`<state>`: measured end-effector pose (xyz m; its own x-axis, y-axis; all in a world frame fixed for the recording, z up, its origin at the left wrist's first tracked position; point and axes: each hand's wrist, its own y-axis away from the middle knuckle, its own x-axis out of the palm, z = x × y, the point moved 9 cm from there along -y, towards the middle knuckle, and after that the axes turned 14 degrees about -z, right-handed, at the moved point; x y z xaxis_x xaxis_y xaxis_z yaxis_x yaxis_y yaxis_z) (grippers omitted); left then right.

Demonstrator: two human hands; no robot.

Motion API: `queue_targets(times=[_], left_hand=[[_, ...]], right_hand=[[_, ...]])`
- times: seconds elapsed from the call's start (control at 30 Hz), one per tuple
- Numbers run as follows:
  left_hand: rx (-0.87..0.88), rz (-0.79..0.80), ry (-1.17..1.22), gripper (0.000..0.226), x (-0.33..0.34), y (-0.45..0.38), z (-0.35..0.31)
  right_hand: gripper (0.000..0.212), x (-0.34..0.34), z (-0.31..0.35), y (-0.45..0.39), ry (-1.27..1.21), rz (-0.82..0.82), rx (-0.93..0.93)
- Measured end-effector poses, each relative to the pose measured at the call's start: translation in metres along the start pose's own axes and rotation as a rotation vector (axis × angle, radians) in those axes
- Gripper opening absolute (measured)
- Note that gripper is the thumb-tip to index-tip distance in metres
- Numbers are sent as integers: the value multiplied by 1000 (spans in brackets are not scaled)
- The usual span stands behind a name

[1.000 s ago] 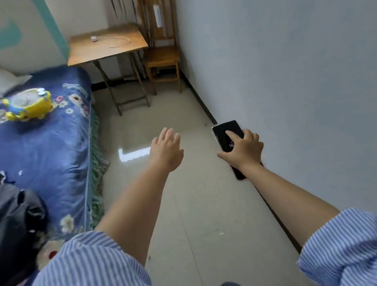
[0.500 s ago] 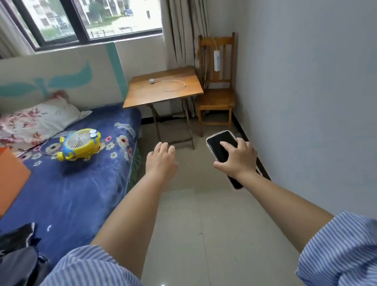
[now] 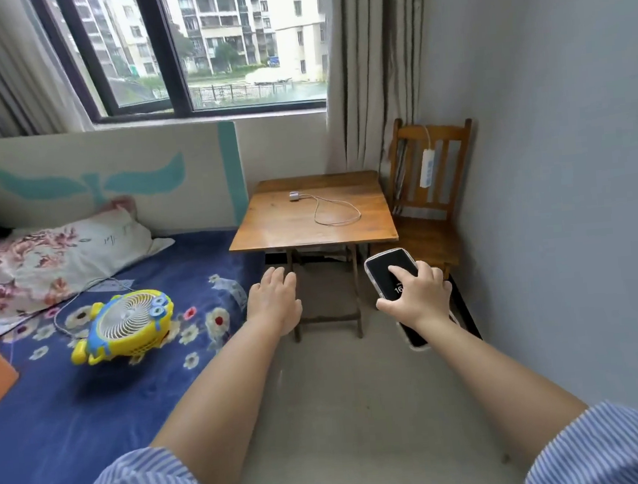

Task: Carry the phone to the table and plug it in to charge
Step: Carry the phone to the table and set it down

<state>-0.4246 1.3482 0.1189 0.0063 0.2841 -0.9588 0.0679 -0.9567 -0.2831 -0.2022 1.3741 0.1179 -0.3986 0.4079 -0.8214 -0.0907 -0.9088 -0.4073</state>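
My right hand [image 3: 419, 295] grips a black phone [image 3: 386, 269] in a clear case, screen up and lit, held out over the floor short of the table. My left hand [image 3: 274, 302] is stretched forward, empty, fingers loosely apart. Ahead stands a small wooden folding table [image 3: 270, 230]. On its top lie a white charger plug [image 3: 294, 196] and its looped white cable [image 3: 336, 213]. The phone is in front of and below the table's front right corner.
A wooden chair [image 3: 429, 233] stands right of the table in the corner, a white power strip [image 3: 427, 166] hanging on its back. A bed with a blue floral cover [image 3: 92, 393] fills the left, carrying a yellow fan [image 3: 125, 325] and pillow [image 3: 44, 259]. A grey wall runs along the right.
The view has lifted and moved closer to the table; the window now shows. Both arms stay stretched forward, the phone still in my right hand.
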Motion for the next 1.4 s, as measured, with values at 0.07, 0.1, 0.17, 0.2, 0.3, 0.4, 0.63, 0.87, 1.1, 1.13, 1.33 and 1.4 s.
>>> queue_targets(times=[0.07, 0.1, 0.17, 0.2, 0.3, 0.4, 0.63, 0.87, 1.1, 1.13, 1.33, 1.4], left_hand=[[4, 8, -19, 50, 14, -56, 14], [1, 12, -21, 49, 19, -80, 21], [-3, 5, -34, 49, 29, -134, 35], [-9, 3, -29, 50, 33, -153, 40], [-21, 18, -8, 49, 53, -218, 52], [-24, 18, -3, 46, 78, -281, 64], [-101, 70, -2, 49, 143, -410, 91], [-212, 161, 4, 48, 210, -498, 139], [-333, 260, 25, 46, 282, -539, 211], [-342, 284, 24, 47, 299, -550, 230], [-375, 424, 67, 47, 372, -566, 293], [-396, 457, 85, 44, 388, -561, 302]], right_hand=[[63, 28, 10, -51, 8, 6, 7], [63, 39, 15, -73, 1, 10, 12], [63, 63, 27, -123, -8, 7, 16], [63, 71, 31, -140, -1, 13, 8], [63, 107, 41, -200, 24, 34, -17], [63, 147, 44, -260, 29, 61, -26], [63, 248, 50, -396, 41, 145, -105], [61, 349, 77, -500, 21, 256, -126], [58, 453, 119, -538, 14, 398, -147], [57, 477, 131, -547, 14, 411, -142], [57, 579, 187, -555, 40, 525, -131], [58, 604, 201, -548, 36, 567, -140]])
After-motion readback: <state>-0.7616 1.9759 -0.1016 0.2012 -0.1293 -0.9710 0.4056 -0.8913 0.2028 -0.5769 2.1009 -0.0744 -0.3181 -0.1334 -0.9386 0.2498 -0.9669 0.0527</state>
